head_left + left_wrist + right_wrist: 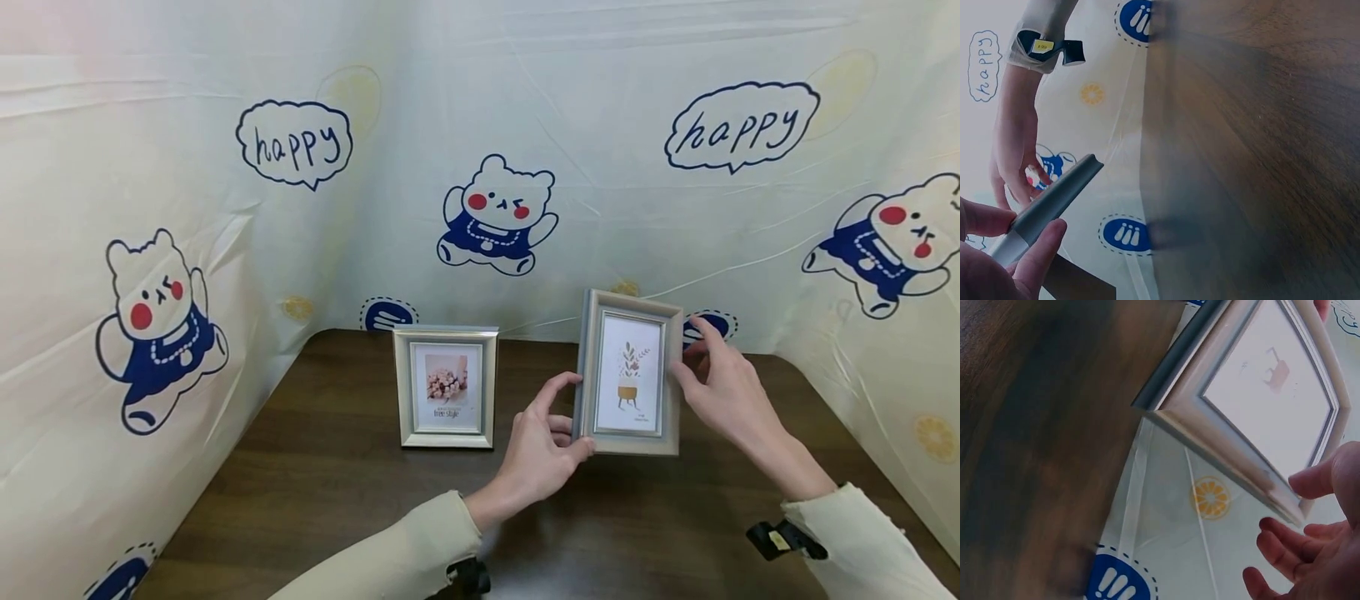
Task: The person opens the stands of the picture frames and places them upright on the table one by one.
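Observation:
A silver-beige picture frame (670, 400) with a potted-plant print is held at a slight tilt, apparently raised above the table. My left hand (542, 450) pinches its lower left side; the left wrist view shows thumb and finger on opposite faces of the frame's edge (1063, 190). At the right side is my right hand (731, 396). Its thumb (1313, 481) overlaps the front border, while its other fingers (1285, 544) spread loosely outside the frame. A second picture frame (405, 392), with a pink flower print, stands upright on the table to the left.
The dark wooden table (315, 500) reaches back to a pale cloth curtain (600, 208) printed with bears and "happy" bubbles. This curtain also hangs along both sides. Black straps with small boxes (783, 540) are worn on the sleeves.

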The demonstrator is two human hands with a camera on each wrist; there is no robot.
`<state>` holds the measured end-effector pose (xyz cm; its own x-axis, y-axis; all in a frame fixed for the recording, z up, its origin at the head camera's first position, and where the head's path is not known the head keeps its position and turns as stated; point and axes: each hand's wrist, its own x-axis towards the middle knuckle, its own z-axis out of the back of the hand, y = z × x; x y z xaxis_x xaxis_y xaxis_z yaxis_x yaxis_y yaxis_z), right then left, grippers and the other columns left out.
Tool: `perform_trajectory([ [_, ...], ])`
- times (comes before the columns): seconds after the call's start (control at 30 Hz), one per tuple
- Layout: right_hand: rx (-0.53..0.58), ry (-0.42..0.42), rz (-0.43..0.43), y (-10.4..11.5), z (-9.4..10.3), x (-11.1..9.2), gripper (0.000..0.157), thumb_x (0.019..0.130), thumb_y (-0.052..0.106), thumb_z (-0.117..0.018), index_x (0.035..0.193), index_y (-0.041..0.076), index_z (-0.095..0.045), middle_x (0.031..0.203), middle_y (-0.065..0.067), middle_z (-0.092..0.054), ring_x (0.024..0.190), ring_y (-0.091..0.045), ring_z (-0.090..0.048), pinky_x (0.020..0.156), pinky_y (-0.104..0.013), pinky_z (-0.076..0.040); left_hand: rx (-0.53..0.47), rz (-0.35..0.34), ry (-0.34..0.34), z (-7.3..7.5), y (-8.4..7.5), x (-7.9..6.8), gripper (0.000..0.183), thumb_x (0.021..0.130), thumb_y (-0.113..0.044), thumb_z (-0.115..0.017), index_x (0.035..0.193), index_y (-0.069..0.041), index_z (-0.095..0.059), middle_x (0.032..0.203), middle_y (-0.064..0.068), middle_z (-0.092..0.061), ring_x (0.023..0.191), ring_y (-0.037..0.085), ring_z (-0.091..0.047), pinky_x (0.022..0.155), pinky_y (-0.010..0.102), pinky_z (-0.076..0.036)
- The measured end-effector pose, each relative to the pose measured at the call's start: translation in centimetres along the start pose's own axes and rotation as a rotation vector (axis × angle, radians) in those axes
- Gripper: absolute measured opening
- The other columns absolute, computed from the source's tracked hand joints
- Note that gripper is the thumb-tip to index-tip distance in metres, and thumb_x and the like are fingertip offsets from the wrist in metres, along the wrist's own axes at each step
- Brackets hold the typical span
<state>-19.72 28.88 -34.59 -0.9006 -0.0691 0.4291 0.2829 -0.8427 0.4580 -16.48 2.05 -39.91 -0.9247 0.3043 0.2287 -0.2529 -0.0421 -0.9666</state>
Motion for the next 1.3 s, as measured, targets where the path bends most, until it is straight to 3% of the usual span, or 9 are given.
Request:
perform_trajectory([
  [0.17,0.027,0.035,0.009,-0.4,-0.1,0.0,0.078,0.101,0.01,-0.069,0.163,-0.001,-0.024,0.12,-0.03,-0.063,0.094,-0.037,-0.065,0.071,-0.051,-0.06,-0.016,0.002,0.035,0.3,0.1,0.0,0.082,0.087,0.008,-0.079,0.149,-0.037,-0.049,0.088,0.003,-0.078,0.075,0.019,-0.077,0.065,0.028,-0.06],
  [0.27,0.039,0.042,0.007,-0.6,-0.1,0.0,0.081,0.101,0.01,-0.07,0.164,0.001,-0.021,0.12,-0.029,-0.064,0.094,-0.037,-0.066,0.071,-0.047,-0.06,-0.015,-0.004,0.048,0.4,0.2,0.1,0.082,0.087,0.008,-0.08,0.149,-0.037,-0.049,0.09,0.004,-0.078,0.075,0.018,-0.076,0.066,0.029,-0.061],
  [0.5,0.027,0.053,0.019,-1.0,0.1,0.1,0.086,0.1,0.009,-0.07,0.166,0.001,-0.015,0.112,-0.024,-0.067,0.088,-0.03,-0.064,0.066,-0.031,-0.052,-0.016,-0.017,0.074,0.8,0.6,0.3,0.081,0.089,0.006,-0.08,0.15,-0.036,-0.048,0.094,0.006,-0.079,0.078,0.012,-0.076,0.072,0.03,-0.062],
  [0.67,0.029,0.075,0.025,-1.2,0.3,0.2,0.087,0.101,0.008,-0.068,0.166,0.001,-0.011,0.11,-0.024,-0.066,0.082,-0.027,-0.062,0.062,-0.03,-0.05,-0.01,-0.028,0.087,1.0,0.8,0.5,0.081,0.089,0.005,-0.08,0.15,-0.037,-0.048,0.093,0.001,-0.078,0.079,0.012,-0.076,0.072,0.03,-0.062],
  [1.3,0.03,0.078,0.073,-1.3,1.1,0.6,0.095,0.096,0.006,-0.075,0.166,0.0,-0.012,0.1,-0.014,-0.064,0.078,-0.024,-0.056,0.062,-0.028,-0.047,-0.004,-0.084,0.126,1.9,2.0,1.3,0.084,0.089,0.011,-0.078,0.152,-0.034,-0.046,0.098,0.006,-0.079,0.083,0.014,-0.076,0.075,0.031,-0.062],
])
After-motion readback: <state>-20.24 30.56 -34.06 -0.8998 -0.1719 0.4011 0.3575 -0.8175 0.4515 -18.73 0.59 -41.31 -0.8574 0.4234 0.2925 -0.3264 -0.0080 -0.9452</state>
